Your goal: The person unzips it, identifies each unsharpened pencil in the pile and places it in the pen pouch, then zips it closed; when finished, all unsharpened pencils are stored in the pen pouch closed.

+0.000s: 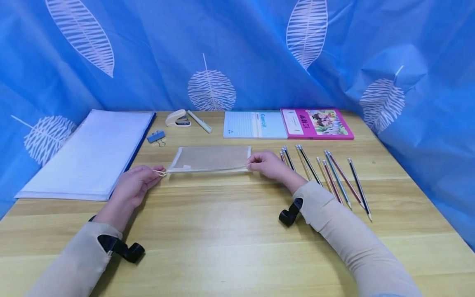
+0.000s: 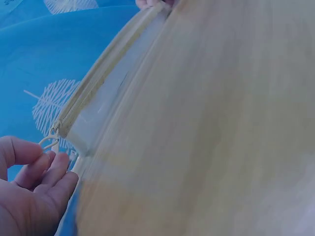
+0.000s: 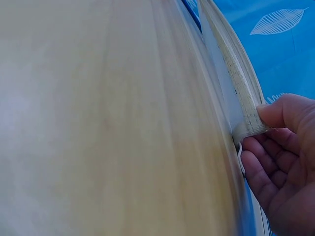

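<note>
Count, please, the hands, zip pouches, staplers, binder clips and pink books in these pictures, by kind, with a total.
Hands: 2 (left hand, right hand)
Zip pouch: 1
Stapler: 1
Binder clip: 1
Pink book: 1
Total: 6

The left hand point(image 1: 135, 185) pinches a thin pale loop point(image 1: 160, 173) at the near-left corner of a flat, translucent rectangular pouch with white edging point(image 1: 213, 156); the right hand point(image 1: 271, 165) pinches the near corner opposite. Left of and beyond the left hand: a stack of white sheets with a dark blue edge point(image 1: 100, 152). Beyond its fingertips: a blue binder clip point(image 1: 156, 136), then a cream stapler point(image 1: 177, 119) and a pale green pen point(image 1: 200, 122). Beyond the right hand: a light blue lined notebook point(image 1: 246, 124) beside a pink illustrated book point(image 1: 317, 123). To its right: slender dark, red and blue pencils point(image 1: 346, 178).
</note>
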The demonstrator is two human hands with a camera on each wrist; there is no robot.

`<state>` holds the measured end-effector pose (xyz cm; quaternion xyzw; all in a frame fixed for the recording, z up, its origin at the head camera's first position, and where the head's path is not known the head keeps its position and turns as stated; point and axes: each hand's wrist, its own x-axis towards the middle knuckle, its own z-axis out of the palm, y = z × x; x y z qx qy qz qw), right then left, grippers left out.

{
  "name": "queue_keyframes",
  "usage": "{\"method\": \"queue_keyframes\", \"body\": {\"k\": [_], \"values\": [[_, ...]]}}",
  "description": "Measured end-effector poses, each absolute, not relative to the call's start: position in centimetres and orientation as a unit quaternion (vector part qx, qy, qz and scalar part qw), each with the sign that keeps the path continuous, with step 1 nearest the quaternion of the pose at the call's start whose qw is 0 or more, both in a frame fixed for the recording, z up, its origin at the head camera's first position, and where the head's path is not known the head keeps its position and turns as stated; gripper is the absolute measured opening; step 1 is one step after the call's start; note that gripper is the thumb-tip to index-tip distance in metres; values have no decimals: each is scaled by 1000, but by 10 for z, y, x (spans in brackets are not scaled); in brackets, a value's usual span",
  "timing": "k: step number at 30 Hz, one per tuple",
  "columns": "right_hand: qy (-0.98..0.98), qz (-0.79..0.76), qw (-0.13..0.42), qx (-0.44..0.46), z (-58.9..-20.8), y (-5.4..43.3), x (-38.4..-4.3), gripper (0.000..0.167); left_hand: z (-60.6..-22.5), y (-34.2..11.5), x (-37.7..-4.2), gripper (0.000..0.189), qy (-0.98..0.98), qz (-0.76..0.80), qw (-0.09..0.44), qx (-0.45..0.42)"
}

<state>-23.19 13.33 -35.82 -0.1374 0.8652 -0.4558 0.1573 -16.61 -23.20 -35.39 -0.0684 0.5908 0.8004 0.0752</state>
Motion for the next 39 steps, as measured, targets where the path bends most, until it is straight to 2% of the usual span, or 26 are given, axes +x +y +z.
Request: {"method": "queue_keyframes", "body": {"k": [4,8,12,15,17,22,27,30,39], "values": [[864,-459,152,-138,-360,136,-230,9,-353,-232,-166,29,604,787,109,-61],[866,-455,150,-142,-361,135,-226,9,-342,-232,-165,10,722,681,111,-55],[871,-447,145,-145,-361,133,-224,9,-325,-223,-165,51,838,542,59,-32],[870,-448,142,-148,-363,133,-224,9,-315,-209,-172,52,860,508,45,25],[868,-452,143,-150,-364,133,-223,9,-312,-200,-180,50,864,493,66,78],[853,-478,143,-149,-368,131,-223,11,-316,-181,-203,55,866,429,161,198],[847,-491,141,-146,-369,127,-223,11,-331,-171,-214,67,856,375,246,257],[850,-488,144,-140,-368,129,-222,11,-339,-167,-217,64,859,357,262,255],[849,-495,143,-118,-365,136,-223,11,-341,-161,-230,33,868,376,241,217]]}}
